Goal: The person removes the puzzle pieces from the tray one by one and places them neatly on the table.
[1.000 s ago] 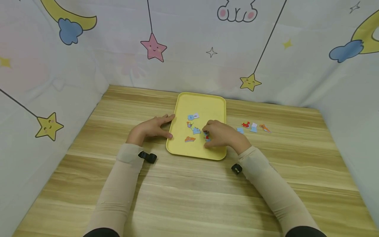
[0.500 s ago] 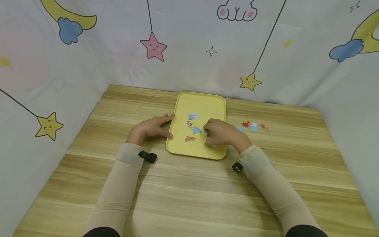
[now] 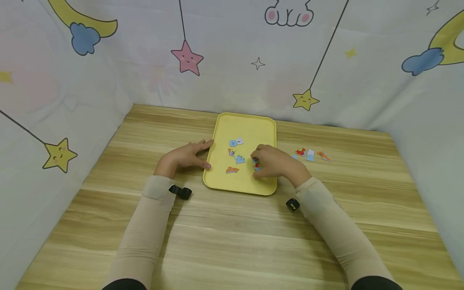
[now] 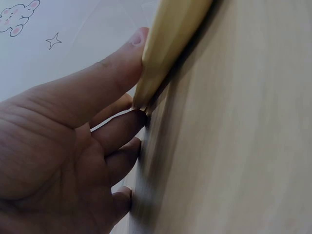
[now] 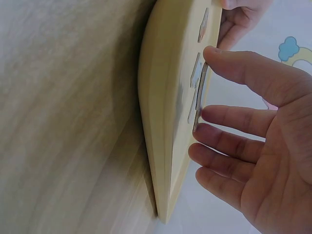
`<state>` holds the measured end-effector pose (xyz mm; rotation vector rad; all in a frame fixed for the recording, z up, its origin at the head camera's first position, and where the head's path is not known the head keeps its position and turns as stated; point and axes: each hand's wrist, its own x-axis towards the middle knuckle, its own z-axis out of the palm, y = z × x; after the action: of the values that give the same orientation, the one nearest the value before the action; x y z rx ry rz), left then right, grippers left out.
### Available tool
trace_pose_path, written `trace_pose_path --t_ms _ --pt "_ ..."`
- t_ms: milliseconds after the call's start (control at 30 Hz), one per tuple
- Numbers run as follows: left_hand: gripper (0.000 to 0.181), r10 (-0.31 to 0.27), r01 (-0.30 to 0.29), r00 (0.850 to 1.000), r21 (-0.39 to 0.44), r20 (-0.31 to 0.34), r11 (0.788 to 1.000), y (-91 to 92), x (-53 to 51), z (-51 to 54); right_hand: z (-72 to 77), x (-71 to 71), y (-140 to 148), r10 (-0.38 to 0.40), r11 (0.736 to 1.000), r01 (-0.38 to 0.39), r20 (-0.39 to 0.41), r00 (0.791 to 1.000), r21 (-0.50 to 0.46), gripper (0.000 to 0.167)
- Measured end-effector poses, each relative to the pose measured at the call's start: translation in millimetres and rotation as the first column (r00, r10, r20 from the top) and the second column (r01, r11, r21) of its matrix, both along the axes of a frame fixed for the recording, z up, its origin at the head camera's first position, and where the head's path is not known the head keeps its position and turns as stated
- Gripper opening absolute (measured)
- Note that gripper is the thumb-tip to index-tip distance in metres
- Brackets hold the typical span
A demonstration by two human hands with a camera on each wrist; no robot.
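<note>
The yellow tray (image 3: 246, 127) lies flat on the table. My left hand (image 3: 186, 155) rests against its left edge, thumb and fingers spread; in the left wrist view the thumb touches the tray's side. Over the tray's right half, my right hand (image 3: 277, 162) pinches a blue-and-red flat puzzle piece (image 3: 256, 165) by its ends between thumb and fingertips, seen edge-on in the right wrist view. Left of it on the tray are an orange piece (image 3: 232, 170), a blue piece (image 3: 240, 159), a small colourful piece (image 3: 232, 152) and a blue-and-white pair (image 3: 236, 142).
On the wood-grain table (image 3: 217, 233), right of the tray, lie a red piece (image 3: 300, 152), a blue-and-white piece (image 3: 309, 155), an orange piece (image 3: 324, 156) and a blue piece partly behind the right hand. A printed cloth (image 3: 232, 88) walls off the back and sides.
My right hand has shifted slightly to the right over the tray with the puzzle piece. The left hand stays at the tray's edge.
</note>
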<state>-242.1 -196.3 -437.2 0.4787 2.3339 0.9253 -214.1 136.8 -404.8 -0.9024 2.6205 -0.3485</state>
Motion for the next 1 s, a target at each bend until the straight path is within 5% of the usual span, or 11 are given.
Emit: trace_pose_path --t_ms 1000 --pt "0.101 0.014 -0.015 1.000 0.009 0.010 1.000 0.4 -0.9 -2.4 1.6 -2.7 32 -0.087 0.996 0.087 0.007 0.996 -0.031 0.060"
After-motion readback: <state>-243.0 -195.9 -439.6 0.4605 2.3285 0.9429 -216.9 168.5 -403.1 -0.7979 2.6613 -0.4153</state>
